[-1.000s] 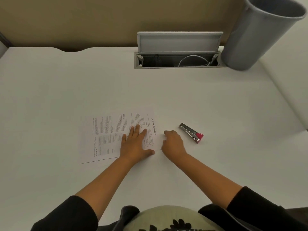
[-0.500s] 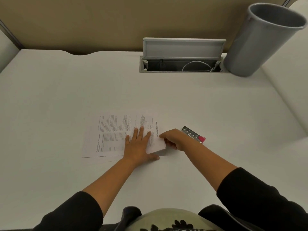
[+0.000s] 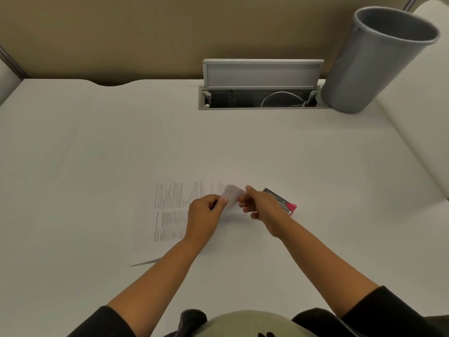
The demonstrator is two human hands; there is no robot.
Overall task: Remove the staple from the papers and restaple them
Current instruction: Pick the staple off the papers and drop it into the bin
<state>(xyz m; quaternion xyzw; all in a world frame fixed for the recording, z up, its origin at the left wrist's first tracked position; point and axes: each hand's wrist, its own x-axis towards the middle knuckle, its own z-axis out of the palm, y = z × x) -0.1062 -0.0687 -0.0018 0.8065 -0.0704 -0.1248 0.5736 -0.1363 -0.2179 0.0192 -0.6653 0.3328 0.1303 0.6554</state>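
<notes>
Printed white papers [image 3: 167, 215] lie on the white desk [image 3: 97, 142] in front of me. Their near-right corner is bent up off the desk. My left hand [image 3: 206, 215] pinches that raised corner from the left. My right hand [image 3: 262, 207] pinches the same corner from the right, fingers curled. A small silver stapler with a pink end [image 3: 283, 203] lies just right of my right hand, partly hidden behind it. The staple itself is too small to make out.
An open cable hatch [image 3: 262, 98] with a raised lid sits at the back of the desk. A grey bin [image 3: 379, 59] stands at the back right. A beige partition runs behind the desk.
My left hand, flat on the papers before, now pinches the corner. My right hand lifted that corner off the desk. The view shifted slightly.
</notes>
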